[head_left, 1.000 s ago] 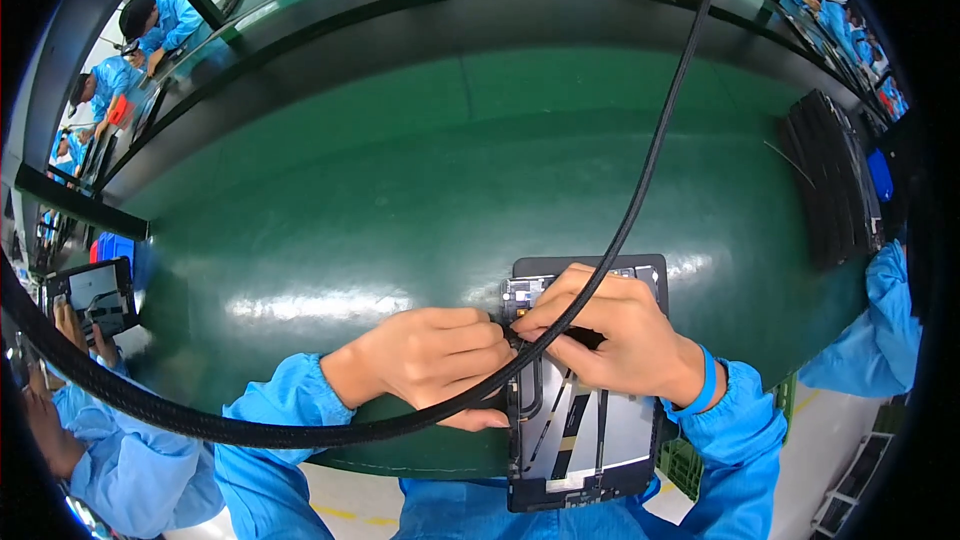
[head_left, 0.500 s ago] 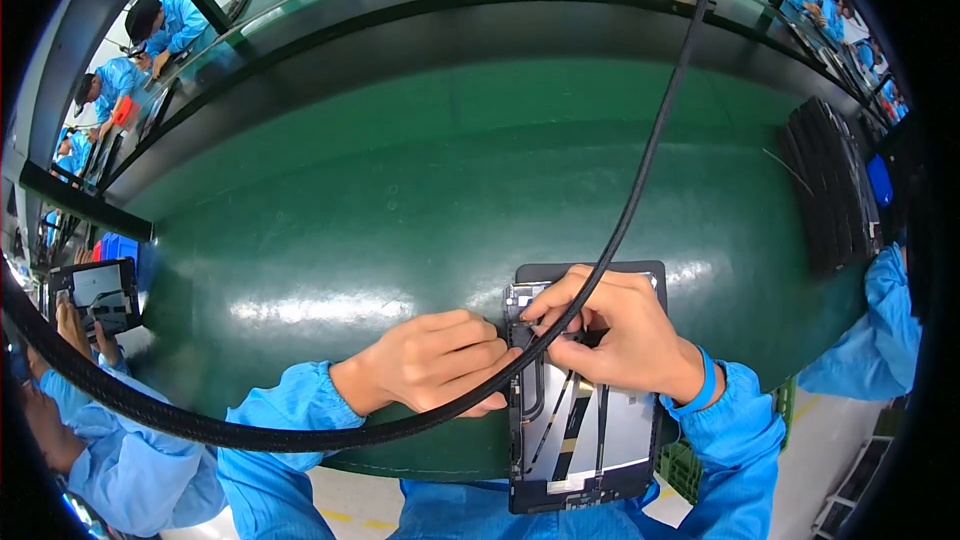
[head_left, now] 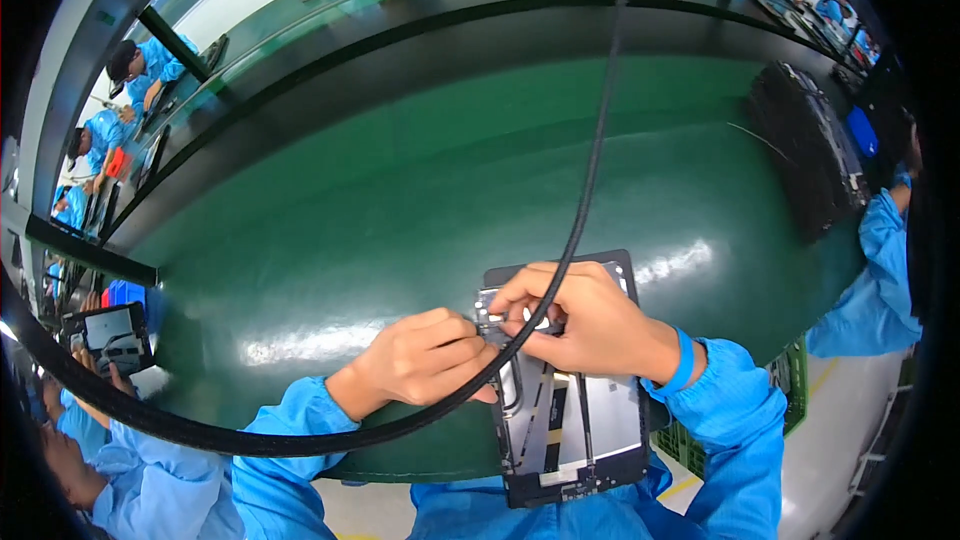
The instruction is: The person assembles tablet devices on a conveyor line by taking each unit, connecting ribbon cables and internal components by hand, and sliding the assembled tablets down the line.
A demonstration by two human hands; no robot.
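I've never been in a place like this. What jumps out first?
Near the bottom centre, the left hand and right hand meet over the top of an opened flat dark tablet-like device lying on the glossy green work table. A thick black cable sweeps across the view in front of them.

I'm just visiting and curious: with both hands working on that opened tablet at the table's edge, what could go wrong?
The tablet hangs partly over the green table's near edge, so a push might tip it off. The left hand and right hand pinch small parts near its top; a slip could damage them. The black cable hanging in front partly blocks the view.
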